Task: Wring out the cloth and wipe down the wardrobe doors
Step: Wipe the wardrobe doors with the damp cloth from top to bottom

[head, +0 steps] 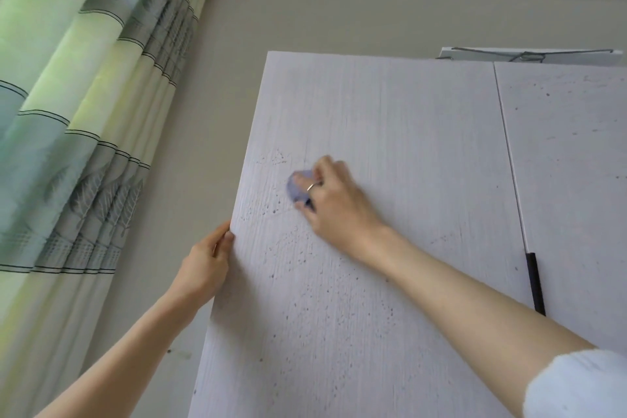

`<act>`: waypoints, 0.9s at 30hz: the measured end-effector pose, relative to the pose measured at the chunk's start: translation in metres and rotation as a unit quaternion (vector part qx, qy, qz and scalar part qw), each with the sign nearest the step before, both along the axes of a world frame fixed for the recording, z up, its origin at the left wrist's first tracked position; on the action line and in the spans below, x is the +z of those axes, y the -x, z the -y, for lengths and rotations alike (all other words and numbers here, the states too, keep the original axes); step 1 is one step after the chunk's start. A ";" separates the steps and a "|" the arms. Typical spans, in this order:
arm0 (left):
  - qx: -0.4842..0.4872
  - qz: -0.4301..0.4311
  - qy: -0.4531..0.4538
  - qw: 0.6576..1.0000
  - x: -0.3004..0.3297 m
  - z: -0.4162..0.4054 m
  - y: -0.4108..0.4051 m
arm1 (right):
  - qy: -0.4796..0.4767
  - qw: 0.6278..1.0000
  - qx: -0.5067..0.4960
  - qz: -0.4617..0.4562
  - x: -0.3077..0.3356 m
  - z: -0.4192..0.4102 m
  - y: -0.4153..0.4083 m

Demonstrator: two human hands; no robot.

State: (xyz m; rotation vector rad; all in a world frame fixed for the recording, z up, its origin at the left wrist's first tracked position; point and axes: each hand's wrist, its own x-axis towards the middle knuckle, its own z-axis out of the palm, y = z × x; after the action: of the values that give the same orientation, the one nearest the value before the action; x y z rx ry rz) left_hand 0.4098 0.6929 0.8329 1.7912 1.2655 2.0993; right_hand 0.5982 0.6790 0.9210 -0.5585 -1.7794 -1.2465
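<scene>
A white wood-grain wardrobe door [390,132] with small dark specks fills the middle of the view. My right hand [334,195], a ring on one finger, holds a small bunched pale purple cloth [298,185] and presses it against the upper left part of that door. Most of the cloth is hidden under my fingers. My left hand [207,265] grips the door's left edge lower down, fingers curled round it. A second door [570,159] lies to the right, past a thin seam.
A green and grey striped curtain [84,105] hangs at the left beside a plain wall. A black handle [535,282] runs along the seam between the doors. A flat white box tied with string [529,56] lies on top of the wardrobe.
</scene>
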 end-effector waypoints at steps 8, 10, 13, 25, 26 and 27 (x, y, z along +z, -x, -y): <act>-0.006 -0.012 -0.005 1.000 -0.002 0.002 -0.001 | 0.014 0.965 -0.053 -0.256 0.065 0.005 -0.019; -0.008 -0.010 -0.007 1.000 -0.002 0.002 -0.001 | 0.016 0.970 -0.034 -0.239 0.061 0.007 -0.004; -0.014 -0.008 -0.008 1.000 -0.002 0.002 -0.002 | 0.026 0.999 0.007 -0.020 0.021 0.000 0.027; -0.038 -0.020 0.007 0.999 -0.003 0.004 0.002 | 0.063 0.982 0.023 -0.179 0.078 0.001 0.036; -0.038 -0.021 0.006 0.999 -0.002 0.005 0.002 | 0.071 0.989 0.027 -0.126 0.070 -0.001 0.047; -0.039 -0.021 0.004 0.999 -0.002 0.006 0.001 | 0.075 0.995 0.027 -0.063 0.058 -0.001 0.056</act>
State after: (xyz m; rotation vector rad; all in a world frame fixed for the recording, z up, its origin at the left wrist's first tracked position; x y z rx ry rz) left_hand 0.4088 0.6870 0.8307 1.8593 1.1913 2.0229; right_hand 0.5422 0.6801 0.9786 -0.6562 -1.7778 -1.0249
